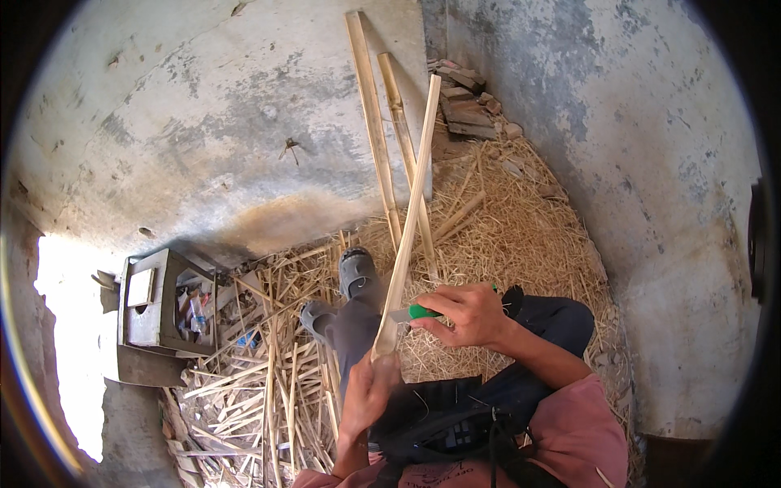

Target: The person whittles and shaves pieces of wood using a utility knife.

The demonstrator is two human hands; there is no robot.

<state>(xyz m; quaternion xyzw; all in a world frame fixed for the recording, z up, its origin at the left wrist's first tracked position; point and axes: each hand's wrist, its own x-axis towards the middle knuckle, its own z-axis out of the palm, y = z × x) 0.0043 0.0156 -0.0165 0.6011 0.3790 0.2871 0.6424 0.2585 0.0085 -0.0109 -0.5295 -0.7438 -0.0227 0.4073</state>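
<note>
My left hand (370, 392) is closed round the lower end of a long pale split-bamboo strip (415, 203), which slants up and away from me. My right hand (470, 315) grips a knife by its green handle (421, 311). The short blade (398, 316) meets the strip just above my left hand; whether it is cutting in cannot be made out. Some blur covers the left fingers. Both hands are over my lap, in front of my dark trousers.
Two split bamboo poles (370, 114) lean on the worn wall ahead. Thin shavings (521, 220) cover the floor at right; cut strips (244, 407) pile up at left. A wooden box (150, 301) holding odds and ends stands left, bricks (469, 114) in the far corner.
</note>
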